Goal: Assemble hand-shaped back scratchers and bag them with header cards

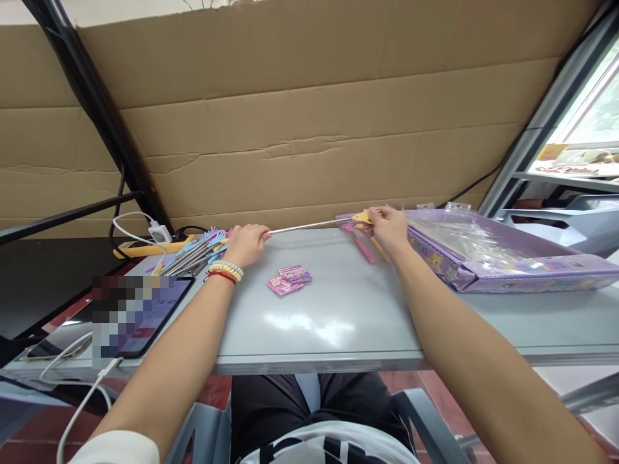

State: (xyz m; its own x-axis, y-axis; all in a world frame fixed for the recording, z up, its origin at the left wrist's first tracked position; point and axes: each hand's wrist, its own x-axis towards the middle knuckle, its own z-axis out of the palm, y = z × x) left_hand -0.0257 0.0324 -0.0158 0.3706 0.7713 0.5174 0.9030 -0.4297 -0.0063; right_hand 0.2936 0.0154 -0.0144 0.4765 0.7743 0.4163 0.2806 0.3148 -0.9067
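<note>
Cards [289, 280] lie near hands [245, 246], between phone [167, 319] and box [536, 281].

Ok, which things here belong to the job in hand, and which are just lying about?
Job in hand:
thin rod, held by left hand and right hand
similar rods, piled
probably pink cards, purple box

Apparently just lying about:
phone
white charger

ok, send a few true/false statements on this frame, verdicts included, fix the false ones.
1. The left hand and right hand both hold the thin rod. True.
2. The purple box is right of the right hand. True.
3. The pink cards are inside the purple box. False: the pink cards lie on the table.
4. The beaded bracelets are on the right arm. False: the beaded bracelets are on the left arm.
</note>
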